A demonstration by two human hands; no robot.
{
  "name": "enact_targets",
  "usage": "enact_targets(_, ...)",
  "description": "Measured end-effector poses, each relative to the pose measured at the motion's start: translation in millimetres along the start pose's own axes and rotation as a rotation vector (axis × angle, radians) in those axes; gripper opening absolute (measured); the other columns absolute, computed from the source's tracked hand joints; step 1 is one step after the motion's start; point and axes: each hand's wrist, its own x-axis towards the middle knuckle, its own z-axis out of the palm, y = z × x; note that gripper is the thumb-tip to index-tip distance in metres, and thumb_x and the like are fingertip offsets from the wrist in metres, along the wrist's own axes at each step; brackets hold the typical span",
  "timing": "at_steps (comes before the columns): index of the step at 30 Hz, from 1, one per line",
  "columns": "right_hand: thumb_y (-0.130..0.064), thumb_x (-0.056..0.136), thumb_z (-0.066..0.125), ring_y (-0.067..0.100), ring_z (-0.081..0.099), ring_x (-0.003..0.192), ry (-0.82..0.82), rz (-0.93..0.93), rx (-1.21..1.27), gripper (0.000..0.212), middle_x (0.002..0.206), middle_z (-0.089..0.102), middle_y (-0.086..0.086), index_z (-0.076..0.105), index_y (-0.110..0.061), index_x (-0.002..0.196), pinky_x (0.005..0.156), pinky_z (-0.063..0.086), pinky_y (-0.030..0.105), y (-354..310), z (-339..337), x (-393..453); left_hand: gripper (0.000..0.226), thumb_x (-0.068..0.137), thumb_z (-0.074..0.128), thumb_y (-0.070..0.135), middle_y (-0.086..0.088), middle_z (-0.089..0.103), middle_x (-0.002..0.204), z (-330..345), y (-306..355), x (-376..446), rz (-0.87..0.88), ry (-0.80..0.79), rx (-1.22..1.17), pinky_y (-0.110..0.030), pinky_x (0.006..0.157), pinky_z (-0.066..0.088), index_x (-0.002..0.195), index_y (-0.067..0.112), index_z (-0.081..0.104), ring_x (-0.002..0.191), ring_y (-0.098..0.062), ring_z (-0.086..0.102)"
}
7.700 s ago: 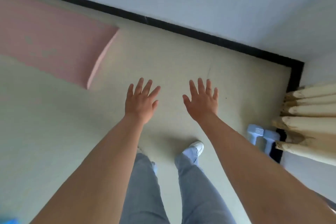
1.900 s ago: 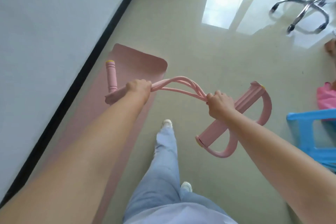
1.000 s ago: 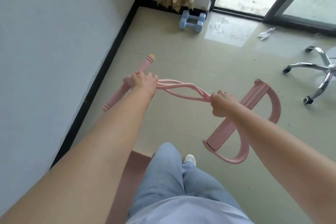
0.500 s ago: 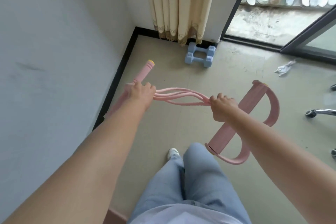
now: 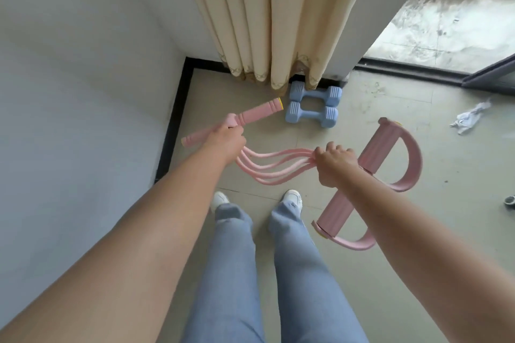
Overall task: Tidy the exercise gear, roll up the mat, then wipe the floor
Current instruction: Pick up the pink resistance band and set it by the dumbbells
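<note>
We had the pink pedal puller (image 5: 281,164) held off the floor (image 5: 390,273) between both hands, standing in the room corner. Our left hand (image 5: 227,140) was curled round the middle of the grip bar (image 5: 237,121), which pointed from about 8 to 2 o'clock, its yellow-capped end near the blue dumbbells (image 5: 313,106). Our right hand (image 5: 334,166) was fisted round the bunched elastic tubes (image 5: 274,166) where they met the foot bar (image 5: 359,181); that bar and its two strap loops hung out at 4 o'clock from the left hand. The tubes sagged slack between the hands. The dumbbells lay side by side on the floor at 12 o'clock from our shoes, touching each other, just under the curtain (image 5: 267,17) hem. A crumpled rag (image 5: 469,120) lay at 2 o'clock, well apart. Our judgement: gear tidying was in hand, with the puller likely headed beside the dumbbells; the mat was not in view and the floor wipe not begun. Risks: the slack tubes could snag a foot or tangle if dropped loose; the free-hanging foot bar could swing and knock the dumbbells or catch the curtain; letting go of one end under tension could snap the tubes back.
</note>
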Motion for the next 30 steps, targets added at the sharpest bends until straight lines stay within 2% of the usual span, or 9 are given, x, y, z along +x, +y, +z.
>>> enact_targets(2,-0.012,0.091,0.042,0.031,0.046,0.121,-0.013,0.029,0.054,0.041,0.129,0.044,0.014,0.038,-0.007,0.131,0.095,0.040,0.036,-8,-4,34,0.041,0.095,0.031,0.016,-0.012,0.048,0.119,0,-6,40,0.001,-0.017,-0.019,-0.026,0.065,0.031,0.136,0.020,0.035,0.087,-0.023,0.042)
enact_targets(5,-0.013,0.091,0.042,0.031,0.046,0.121,-0.026,0.096,0.146,0.040,0.129,0.044,0.014,0.038,-0.007,0.131,0.095,0.040,0.035,-21,-4,78,0.039,0.094,0.034,0.018,-0.013,0.049,0.104,6,-19,92,0.070,0.036,0.046,-0.027,0.062,0.037,0.133,0.020,0.035,0.078,-0.025,0.049)
enact_targets(7,-0.014,0.092,0.041,0.032,0.047,0.121,-0.030,0.153,0.217,0.039,0.128,0.044,0.015,0.038,-0.007,0.130,0.096,0.040,0.036,-30,-1,109,0.036,0.095,0.035,0.015,-0.018,0.048,0.122,12,-28,125,0.078,0.005,0.093,-0.035,0.083,0.045,0.131,0.014,0.039,0.102,-0.033,0.055)
enact_targets(10,-0.014,0.091,0.041,0.033,0.048,0.119,-0.041,0.232,0.322,0.036,0.126,0.045,0.016,0.040,-0.005,0.126,0.095,0.041,0.036,-42,16,154,0.036,0.096,0.038,0.006,-0.015,0.036,0.139,25,-42,175,0.133,-0.078,0.159,-0.041,0.102,0.038,0.131,0.004,0.046,0.131,-0.037,0.035)
enact_targets(16,-0.014,0.092,0.040,0.034,0.048,0.117,-0.075,0.343,0.451,0.034,0.126,0.045,0.018,0.039,-0.004,0.125,0.093,0.043,0.037,-61,100,262,0.038,0.096,0.033,-0.001,-0.017,0.030,0.140,94,-67,288,0.317,-0.077,0.447,-0.041,0.102,0.036,0.133,0.002,0.038,0.129,-0.036,0.034)
enact_targets(21,-0.014,0.092,0.041,0.033,0.048,0.118,-0.048,0.301,0.416,0.037,0.127,0.044,0.017,0.038,-0.004,0.127,0.094,0.044,0.037,-73,174,363,0.038,0.095,0.037,-0.002,-0.015,0.032,0.139,165,-54,397,0.393,0.027,0.607,-0.041,0.106,0.035,0.132,0.001,0.040,0.133,-0.034,0.031)
enact_targets(25,-0.013,0.091,0.042,0.034,0.047,0.119,0.035,0.236,0.405,0.038,0.128,0.044,0.019,0.038,-0.001,0.127,0.095,0.044,0.039,-78,224,441,0.038,0.095,0.035,0.000,-0.014,0.036,0.139,215,-39,477,0.469,0.127,0.632,-0.039,0.104,0.037,0.132,0.002,0.043,0.131,-0.031,0.034)
enact_targets(28,-0.011,0.090,0.042,0.036,0.048,0.118,0.099,0.191,0.441,0.039,0.126,0.044,0.020,0.037,0.000,0.127,0.095,0.043,0.040,-81,247,484,0.046,0.081,0.035,0.005,0.000,0.065,0.108,230,-27,510,0.580,0.305,0.583,-0.025,0.082,0.050,0.105,0.018,0.071,0.099,-0.022,0.062)
enact_targets(30,-0.010,0.088,0.045,0.037,0.049,0.116,0.165,0.180,0.500,0.042,0.124,0.045,0.019,0.036,-0.001,0.127,0.094,0.043,0.042,-81,258,501,0.045,0.090,0.034,0.007,-0.006,0.058,0.124,241,-28,526,0.541,0.252,0.464,-0.029,0.093,0.045,0.125,0.016,0.060,0.112,-0.027,0.055)
